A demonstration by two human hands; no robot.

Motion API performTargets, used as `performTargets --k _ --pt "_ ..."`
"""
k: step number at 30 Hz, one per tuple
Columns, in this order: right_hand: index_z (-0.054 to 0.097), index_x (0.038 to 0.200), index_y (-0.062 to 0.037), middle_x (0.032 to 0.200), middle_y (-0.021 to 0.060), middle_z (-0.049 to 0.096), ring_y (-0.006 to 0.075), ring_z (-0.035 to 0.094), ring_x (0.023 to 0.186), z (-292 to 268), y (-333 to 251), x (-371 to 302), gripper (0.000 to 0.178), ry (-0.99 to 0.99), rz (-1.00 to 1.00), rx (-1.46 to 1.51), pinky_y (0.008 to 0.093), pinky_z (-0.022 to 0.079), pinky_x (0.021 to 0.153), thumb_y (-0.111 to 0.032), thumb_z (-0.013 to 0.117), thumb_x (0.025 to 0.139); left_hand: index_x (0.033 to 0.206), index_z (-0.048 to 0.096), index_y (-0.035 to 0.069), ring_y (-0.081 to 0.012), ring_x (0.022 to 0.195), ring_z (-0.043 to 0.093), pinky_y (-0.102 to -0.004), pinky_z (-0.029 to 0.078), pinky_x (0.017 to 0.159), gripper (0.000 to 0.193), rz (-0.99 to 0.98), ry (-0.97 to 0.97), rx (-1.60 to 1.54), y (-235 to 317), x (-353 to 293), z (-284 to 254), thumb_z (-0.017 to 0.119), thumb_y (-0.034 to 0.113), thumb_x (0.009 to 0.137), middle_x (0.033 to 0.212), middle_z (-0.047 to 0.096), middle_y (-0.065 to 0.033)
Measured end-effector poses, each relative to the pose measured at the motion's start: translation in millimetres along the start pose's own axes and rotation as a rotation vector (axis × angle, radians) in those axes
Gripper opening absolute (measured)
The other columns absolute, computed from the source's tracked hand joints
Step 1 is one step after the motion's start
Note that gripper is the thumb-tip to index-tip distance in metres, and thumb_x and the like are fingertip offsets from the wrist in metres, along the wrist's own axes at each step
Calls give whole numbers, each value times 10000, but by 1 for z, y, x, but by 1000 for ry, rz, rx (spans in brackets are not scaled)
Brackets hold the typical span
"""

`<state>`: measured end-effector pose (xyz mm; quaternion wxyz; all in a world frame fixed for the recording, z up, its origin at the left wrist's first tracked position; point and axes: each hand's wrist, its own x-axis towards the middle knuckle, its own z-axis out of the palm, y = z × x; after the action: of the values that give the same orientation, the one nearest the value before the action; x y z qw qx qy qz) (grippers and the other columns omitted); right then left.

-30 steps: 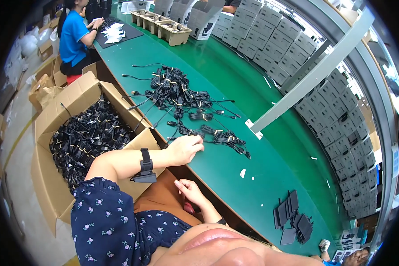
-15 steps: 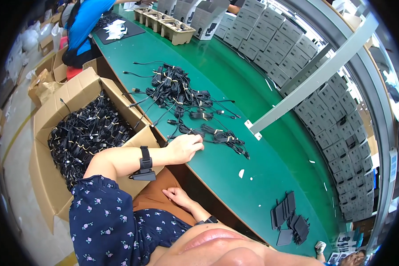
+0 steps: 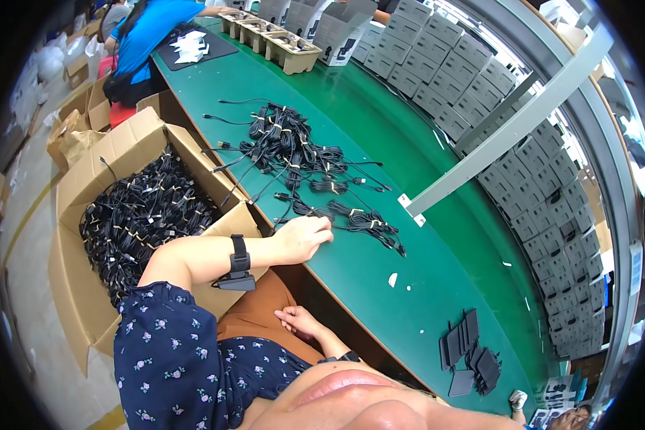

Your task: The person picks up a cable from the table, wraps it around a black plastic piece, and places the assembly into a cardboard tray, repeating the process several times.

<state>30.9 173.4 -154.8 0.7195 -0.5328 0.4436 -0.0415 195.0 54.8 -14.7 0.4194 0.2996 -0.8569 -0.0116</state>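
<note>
My left hand [image 3: 307,239] rests at the table's near edge with its fingers bent and pressed together. It lies right beside the near end of a pile of black cables [image 3: 287,136]; whatever its fingers may hold is hidden. A tied cable bundle [image 3: 369,222] lies just beyond those fingertips. Lower down, over my brown-clad lap, my right hand [image 3: 299,321] is loosely curled, with nothing visible in it. Left of the table stands an open cardboard box [image 3: 72,265] filled with tied black cables [image 3: 147,211].
Flat black pieces [image 3: 469,355] lie on the green table [image 3: 365,301] at the right. A metal post [image 3: 509,132] rises from the table, before stacked grey boxes [image 3: 545,222]. At the far end are pulp trays [image 3: 294,54] and a co-worker in blue [image 3: 147,36].
My right hand has shifted slightly to the right over the lap and its fingers have curled more. My left hand stays by the cables. The co-worker's arm now reaches toward the trays.
</note>
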Motion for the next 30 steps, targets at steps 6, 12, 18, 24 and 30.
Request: performTargets --k 6,12,18,24,30 --pt "510 647 -116 497 -40 451 67 417 426 -15 38 -11 398 13 109 23 205 329 413 -433 545 884 819 568 63 -233 752 552 -327 465 629 204 -9 -14 -7 -1 -1 -1 579 -31 639 854 512 -62" --pt "522 640 -113 517 -39 461 79 391 442 -39 110 -5 412 209 257 268 220 298 423 -431 512 902 825 569 62 -233 760 551 -328 465 637 206 -13 -24 -4 1 1 -2 578 -29 640 860 510 -65" --pt "536 647 -110 521 -32 476 80 389 448 -42 123 4 417 249 297 208 221 297 436 -427 489 914 832 566 63 -235 766 552 -329 467 641 212 -21 -39 -5 -1 -1 -1 578 -28 641 869 508 -67" --pt "545 649 -108 531 -26 491 81 407 462 -41 119 0 413 255 324 229 224 316 447 -429 504 906 840 562 61 -240 774 551 -335 468 646 220 -17 -41 -14 -1 0 -1 579 -28 640 879 511 -71" --pt "548 648 -108 538 -27 496 79 417 469 -42 116 -3 404 258 319 226 219 330 456 -422 518 901 845 559 61 -241 772 550 -336 467 646 228 -21 -39 -11 0 -1 -3 581 -29 637 882 512 -72"
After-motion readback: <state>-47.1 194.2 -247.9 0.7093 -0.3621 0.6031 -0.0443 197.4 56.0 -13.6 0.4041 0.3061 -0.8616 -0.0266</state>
